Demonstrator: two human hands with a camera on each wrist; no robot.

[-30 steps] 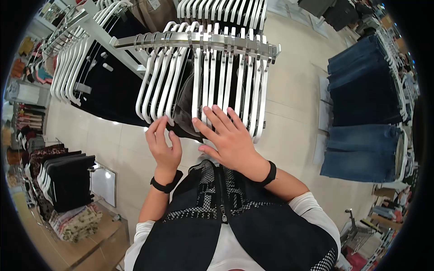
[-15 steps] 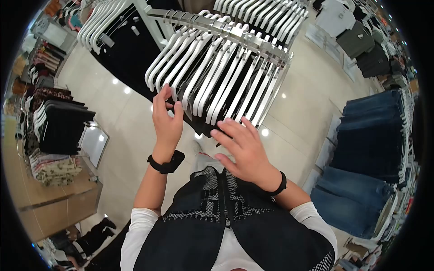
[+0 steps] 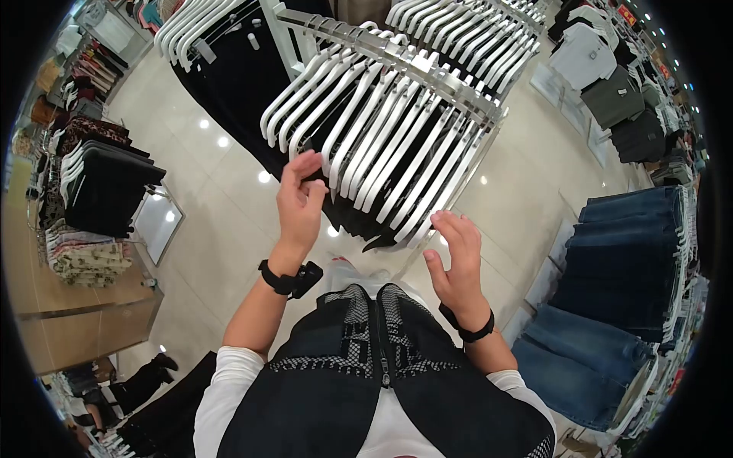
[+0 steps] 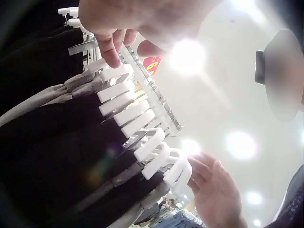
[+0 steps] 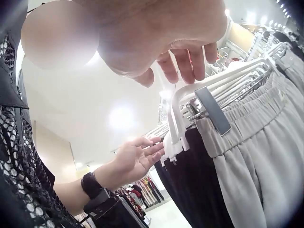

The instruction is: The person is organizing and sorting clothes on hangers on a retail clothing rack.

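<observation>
White hangers (image 3: pixel 397 156) with dark trousers (image 3: pixel 365 223) hang in a row from a metal rail (image 3: pixel 397 55). My left hand (image 3: pixel 299 202) is at the near ends of the hangers on the left part of the row, its fingers loosely bent against them. At the right end of the row, my right hand (image 3: pixel 460 256) has its fingertips at the last hanger, fingers extended and thumb apart. In the right wrist view, light grey trousers (image 5: pixel 259 137) with an elastic waist hang from a grey-clipped hanger under my right fingers.
Another rail of white hangers (image 3: pixel 466 34) stands behind. Black trousers (image 3: pixel 229 84) hang at the left. Blue jeans (image 3: pixel 584 355) hang along the right side, and folded patterned clothes (image 3: pixel 88 256) lie on a wooden stand (image 3: pixel 76 313) at the left.
My right hand has moved from the middle of the row to its right end. My left hand stays at the hangers' near ends, and the rail now runs more slantwise in the head view.
</observation>
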